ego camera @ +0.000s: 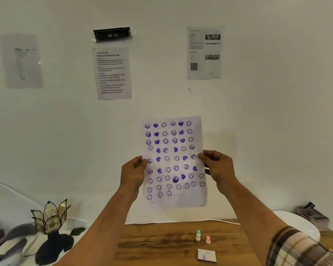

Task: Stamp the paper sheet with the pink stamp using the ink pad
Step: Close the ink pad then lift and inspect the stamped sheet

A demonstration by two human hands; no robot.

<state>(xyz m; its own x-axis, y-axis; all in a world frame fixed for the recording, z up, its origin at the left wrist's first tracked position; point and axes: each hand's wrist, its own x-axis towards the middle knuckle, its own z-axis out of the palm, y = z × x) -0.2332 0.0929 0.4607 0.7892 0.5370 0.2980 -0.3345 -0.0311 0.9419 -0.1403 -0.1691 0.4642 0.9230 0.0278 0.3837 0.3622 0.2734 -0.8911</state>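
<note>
Wooden tabletop [161,244], lower frame: pink plastic stamp [208,240], ink pad [207,255]. Both hands' fingers pinch purple-stamped white paper sheet [174,162], mid-frame. Lay flat before stamping.

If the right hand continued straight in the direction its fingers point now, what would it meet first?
The right hand points leftward, fingers pinching the right edge of the stamped paper sheet. Going on, it would slide across the sheet and probably meet the left hand holding the opposite edge, though depth is unclear.
</note>
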